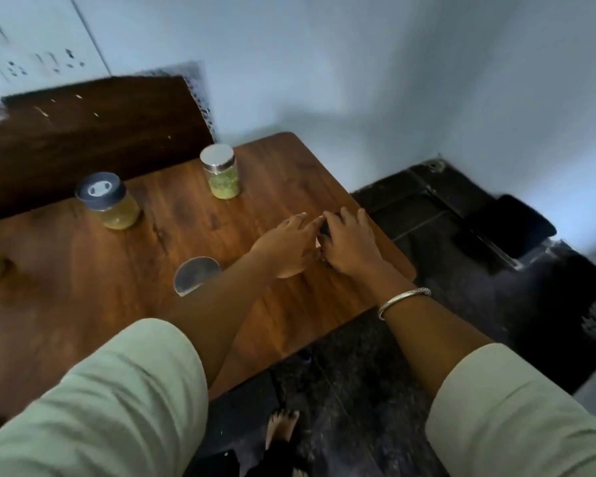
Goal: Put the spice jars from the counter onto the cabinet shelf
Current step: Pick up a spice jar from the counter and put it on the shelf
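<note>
Near the right edge of the bench (117,304), both hands side by side. Left hand (286,246): fingers straight and released, tips touching a small dark object (326,227). Right hand (353,246): fingers bent over that object; grasping or only resting, cannot tell. Silver-lidded spice jar (221,173) upright near the far edge; dark-lidded spice jar (109,201) further left, well apart. Round silver lid (195,275) partly under the left forearm.
</note>
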`<state>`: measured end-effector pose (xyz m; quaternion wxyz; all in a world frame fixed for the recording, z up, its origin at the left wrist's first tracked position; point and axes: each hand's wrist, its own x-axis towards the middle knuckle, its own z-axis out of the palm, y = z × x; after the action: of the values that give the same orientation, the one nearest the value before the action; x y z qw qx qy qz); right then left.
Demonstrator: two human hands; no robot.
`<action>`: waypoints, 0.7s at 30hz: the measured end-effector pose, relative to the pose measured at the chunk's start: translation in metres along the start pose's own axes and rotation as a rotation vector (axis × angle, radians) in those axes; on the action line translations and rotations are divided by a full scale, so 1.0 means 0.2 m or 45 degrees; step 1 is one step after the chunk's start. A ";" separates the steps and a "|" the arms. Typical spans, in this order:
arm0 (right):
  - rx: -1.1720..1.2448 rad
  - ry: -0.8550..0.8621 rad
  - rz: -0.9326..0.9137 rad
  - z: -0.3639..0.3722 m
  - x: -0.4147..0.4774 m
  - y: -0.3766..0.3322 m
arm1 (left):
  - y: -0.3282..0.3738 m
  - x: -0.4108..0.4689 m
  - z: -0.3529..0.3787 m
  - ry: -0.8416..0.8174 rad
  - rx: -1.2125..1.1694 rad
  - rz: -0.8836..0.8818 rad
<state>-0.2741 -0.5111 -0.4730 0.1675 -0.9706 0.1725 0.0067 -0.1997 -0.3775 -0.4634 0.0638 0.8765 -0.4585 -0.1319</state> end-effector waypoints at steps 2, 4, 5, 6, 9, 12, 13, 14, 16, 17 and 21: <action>-0.004 0.031 0.096 0.05 0.01 0.07 | 0.02 0.08 0.08 -0.048 -0.087 -0.011; 0.009 0.018 0.166 0.09 0.01 0.12 | 0.03 0.14 0.15 -0.095 -0.186 -0.047; 0.041 -0.013 0.207 0.12 0.02 0.14 | 0.03 0.18 0.19 -0.126 -0.233 -0.064; 0.091 -0.042 0.243 0.14 0.02 0.16 | 0.04 0.20 0.22 -0.145 -0.270 -0.080; 0.229 -0.029 0.256 0.19 0.02 0.17 | 0.03 0.23 0.28 -0.139 -0.395 -0.100; 0.340 0.103 0.237 0.24 0.03 0.17 | 0.03 0.24 0.34 -0.079 -0.504 -0.118; 0.382 0.137 0.241 0.24 0.03 0.17 | 0.03 0.25 0.34 -0.057 -0.532 -0.132; 0.430 0.170 0.247 0.25 0.03 0.17 | 0.04 0.25 0.34 -0.035 -0.566 -0.142; 0.541 0.260 0.269 0.24 0.02 0.17 | 0.03 0.25 0.34 0.004 -0.664 -0.133; 0.598 0.320 0.270 0.23 0.01 0.16 | 0.03 0.25 0.33 0.024 -0.720 -0.116; 0.783 0.549 0.222 0.19 -0.05 0.12 | 0.02 0.22 0.28 0.142 -0.926 -0.027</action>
<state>-0.2898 -0.5160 -0.5162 0.4096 -0.8359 0.2794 -0.2353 -0.1957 -0.4154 -0.5226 0.3946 0.8071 -0.3684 -0.2391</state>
